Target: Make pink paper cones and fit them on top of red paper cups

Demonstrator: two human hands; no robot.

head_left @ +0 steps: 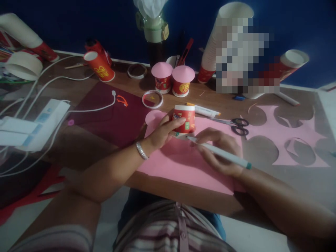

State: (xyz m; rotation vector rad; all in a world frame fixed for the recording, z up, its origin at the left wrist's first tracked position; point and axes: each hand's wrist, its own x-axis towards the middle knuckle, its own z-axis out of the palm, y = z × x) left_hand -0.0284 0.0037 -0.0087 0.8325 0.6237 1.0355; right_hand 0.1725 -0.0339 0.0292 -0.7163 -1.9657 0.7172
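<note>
My left hand [165,129] is wrapped round a red paper cup [185,117] with a white band at each end, keeping it above the pink paper [168,164]. In my right hand [219,150] is a white marker pen [223,154] with a green end. Its tip meets or nearly meets the white band on the cup's near edge, where a small green mark [176,134] shows. Behind the cup stand two red cups wearing pink paper cones, one cone on the left [161,70] and one on the right [183,74].
Black-handled scissors [239,126] and a glue tube [203,110] lie beyond the pink paper. Cut pink scraps [286,131] spread at the right. A white power strip [44,122] with cables is at the left. Tape rolls [152,99] and a tall cup stack [223,35] stand farther back.
</note>
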